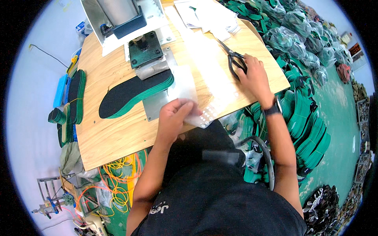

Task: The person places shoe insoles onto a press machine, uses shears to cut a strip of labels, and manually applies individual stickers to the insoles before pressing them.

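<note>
My left hand (173, 116) pinches the near end of a clear plastic sheet (185, 88) with small white stickers on its corner, at the front edge of the wooden table (114, 133). My right hand (254, 74) rests on the handles of black scissors (233, 58) lying on the table to the right. A stack of black insoles with green edges (132, 92) lies on a metal plate (155, 103) left of the sheet.
A press machine with a black block (145, 48) stands at the table's far side, with white papers (208, 15) beside it. More insole stacks (73, 98) lie left of the table. Bagged and loose green insoles (303, 118) pile up on the right. Orange cables (118, 173) hang below.
</note>
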